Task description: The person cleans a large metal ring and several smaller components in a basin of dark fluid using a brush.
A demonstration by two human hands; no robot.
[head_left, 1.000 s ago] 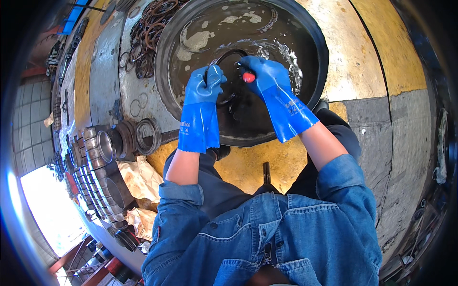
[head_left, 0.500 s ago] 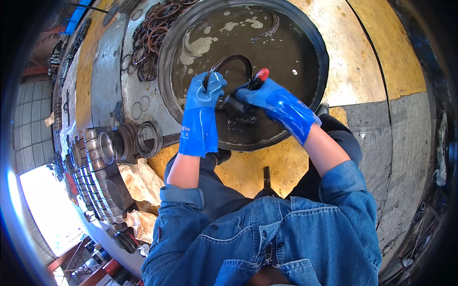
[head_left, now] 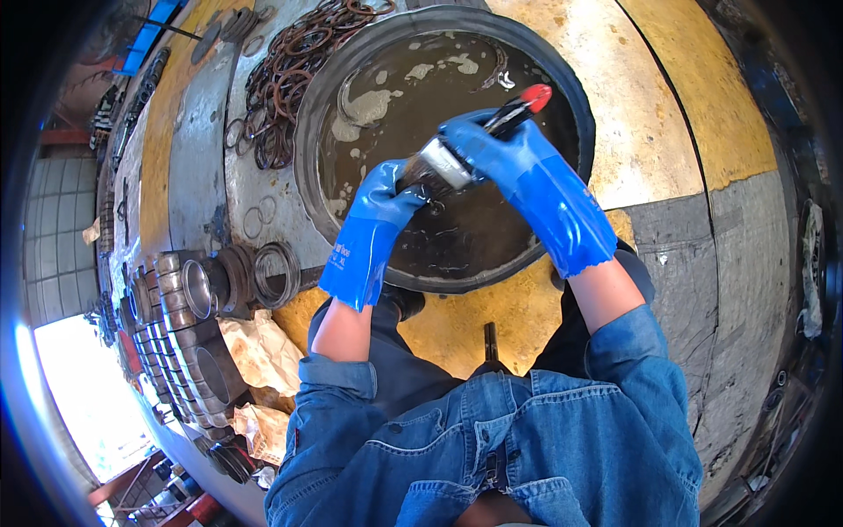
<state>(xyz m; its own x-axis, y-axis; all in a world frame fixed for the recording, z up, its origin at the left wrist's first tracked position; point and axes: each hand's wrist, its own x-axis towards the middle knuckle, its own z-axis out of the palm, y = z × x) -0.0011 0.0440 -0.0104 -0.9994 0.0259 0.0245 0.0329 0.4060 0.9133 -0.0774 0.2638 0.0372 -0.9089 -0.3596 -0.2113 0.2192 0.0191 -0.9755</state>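
My right hand, in a blue rubber glove, is closed around a flat paintbrush with a black, red-tipped handle. The brush points down to the left, its dark wet bristles against the fingers of my left hand. That hand, gloved alike, is closed at the bristles. The dark ring it grips is mostly hidden by brush and glove; only a dark bit shows below the bristles. Both hands are above a large round black basin of murky brown liquid with pale foam patches.
A heap of rusty rings lies left of the basin, with thin rings nearer me. Metal cylinders and rings stand stacked at the left beside crumpled brown paper. My legs straddle the yellow floor before the basin.
The brush has come up and swung so its metal band and bristles show. My right hand has risen. My left hand has lowered slightly and turned, and the ring's arch no longer shows.
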